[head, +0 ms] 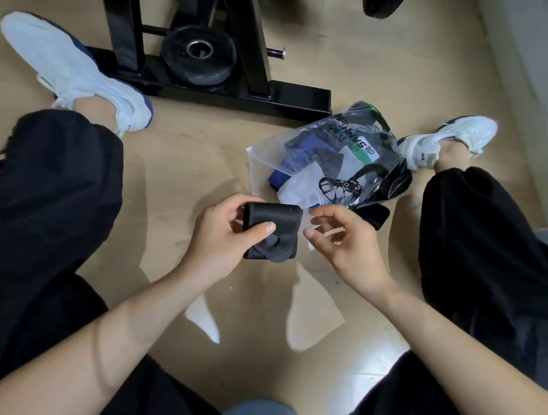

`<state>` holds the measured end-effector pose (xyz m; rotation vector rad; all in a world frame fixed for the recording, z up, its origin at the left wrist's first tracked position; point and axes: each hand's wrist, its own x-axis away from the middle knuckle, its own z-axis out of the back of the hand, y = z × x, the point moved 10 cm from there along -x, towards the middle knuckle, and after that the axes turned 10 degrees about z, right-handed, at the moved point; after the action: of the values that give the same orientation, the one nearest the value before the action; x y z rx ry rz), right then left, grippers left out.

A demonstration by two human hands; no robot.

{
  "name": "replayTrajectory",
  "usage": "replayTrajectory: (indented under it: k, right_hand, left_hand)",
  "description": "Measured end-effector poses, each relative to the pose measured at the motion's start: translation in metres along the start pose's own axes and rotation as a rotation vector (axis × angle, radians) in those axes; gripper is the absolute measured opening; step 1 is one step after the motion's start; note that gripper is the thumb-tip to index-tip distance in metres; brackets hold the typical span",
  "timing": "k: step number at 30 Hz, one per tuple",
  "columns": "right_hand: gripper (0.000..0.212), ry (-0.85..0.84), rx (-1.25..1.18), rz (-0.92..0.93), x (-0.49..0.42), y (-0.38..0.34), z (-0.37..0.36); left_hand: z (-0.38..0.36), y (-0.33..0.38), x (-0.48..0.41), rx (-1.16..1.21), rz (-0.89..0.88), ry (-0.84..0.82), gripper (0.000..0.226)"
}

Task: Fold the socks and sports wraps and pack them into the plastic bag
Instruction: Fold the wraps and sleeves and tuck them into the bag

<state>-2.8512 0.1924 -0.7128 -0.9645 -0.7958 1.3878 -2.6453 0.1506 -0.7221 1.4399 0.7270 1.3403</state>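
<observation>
Left hand [222,242] grips the folded black sock [275,230]; the plastic bag [259,163] opens just upper right, nearer the loose, empty right hand [346,244].

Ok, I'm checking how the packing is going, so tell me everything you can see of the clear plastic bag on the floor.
The clear crinkled plastic bag lies on the tan floor beside the white sneaker, its frosted end pointing left in view. Blue, white, grey and black fabric and a green-striped label show through. A black fabric piece sticks out beneath its near edge. The right hand hovers by that edge; contact is unclear.
</observation>
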Motion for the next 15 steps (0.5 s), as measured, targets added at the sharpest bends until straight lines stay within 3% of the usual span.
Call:
replayTrajectory:
  k: [3, 6, 9, 15]
  right_hand:
    - [0.032, -0.13, 0.616, 0.369, -0.028, -0.024, 0.002]
    - [0.045, -0.397, 1.025, 0.419, -0.057, -0.008, -0.022]
    - [0.042, -0.571, 1.117, 0.302, -0.079, 0.012, -0.036]
    - [0.053, -0.639, 1.079, 0.209, -0.102, 0.022, -0.04]
  left_hand:
    - [0.014, -0.008, -0.009, -0.005, 0.03, 0.059, 0.026]
    - [0.024, -0.012, -0.017, -0.012, 0.039, 0.098, 0.026]
    - [0.032, -0.015, -0.025, -0.021, 0.028, 0.129, 0.029]
    - [0.031, 0.005, -0.023, -0.168, -0.112, 0.128, 0.044]
